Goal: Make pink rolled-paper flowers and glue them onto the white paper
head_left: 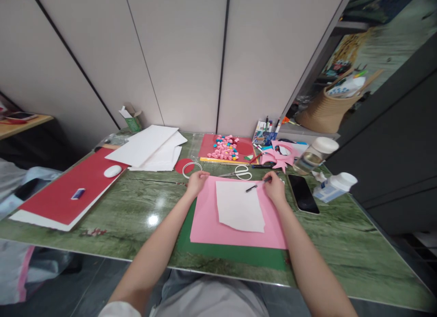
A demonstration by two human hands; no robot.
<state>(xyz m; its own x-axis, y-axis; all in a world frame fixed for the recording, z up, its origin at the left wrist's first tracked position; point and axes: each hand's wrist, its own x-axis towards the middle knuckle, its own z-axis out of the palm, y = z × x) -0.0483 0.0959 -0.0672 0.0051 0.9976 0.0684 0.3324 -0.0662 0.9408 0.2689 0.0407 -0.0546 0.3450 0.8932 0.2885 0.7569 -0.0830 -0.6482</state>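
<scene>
My left hand (198,182) pinches the far left corner of a pink sheet of paper (205,228), which lies on a green sheet (232,255). At the pink sheet's far right corner is my right hand (275,188), its fingers closed around a small dark pen-like thing (268,179) that they partly hide. A white piece of paper (239,207) with an uneven near edge rests on the pink sheet. On its upper right lies a short black pen or cap (251,188). White-handled scissors (243,172) and a white tape roll (191,169) sit just beyond.
A black phone (303,194) and two bottles (316,155) (335,187) stand at right. Pink and coloured bits (226,148) lie on a red folder at the back. White sheets (146,146), a red sheet (64,189) and a red disc (184,166) occupy the left.
</scene>
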